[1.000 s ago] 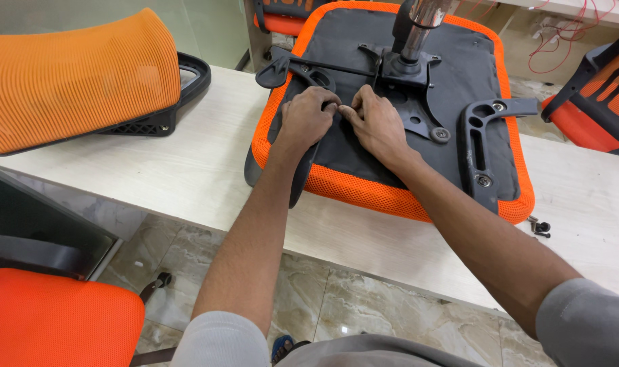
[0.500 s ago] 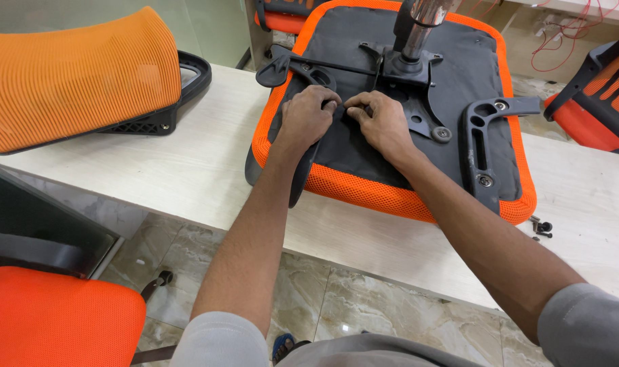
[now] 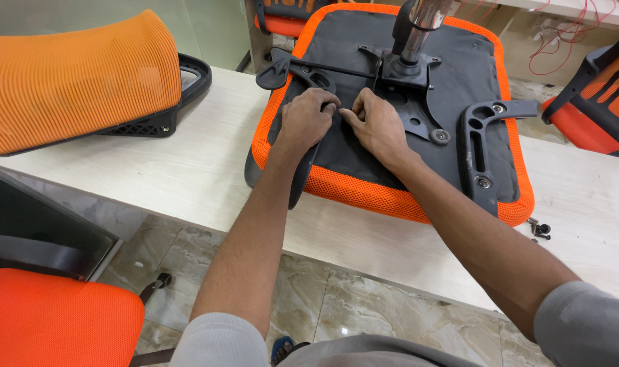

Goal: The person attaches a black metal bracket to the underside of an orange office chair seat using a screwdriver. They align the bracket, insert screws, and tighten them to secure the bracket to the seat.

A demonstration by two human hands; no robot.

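Hands at an upturned office-chair seat, centre frame.
Left hand [image 3: 308, 119] clenches the black armrest bracket [image 3: 302, 153]; right hand [image 3: 377, 126] pinches something unseen beside it, steadying the orange-edged seat [image 3: 391, 197] on the pale table [image 3: 173, 170]; behind, the chrome gas cylinder [image 3: 418, 27].

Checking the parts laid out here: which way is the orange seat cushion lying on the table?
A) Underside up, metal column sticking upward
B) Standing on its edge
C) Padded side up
A: the seat cushion shows its dark underside, with the metal column rising from the mounting plate beside both hands.
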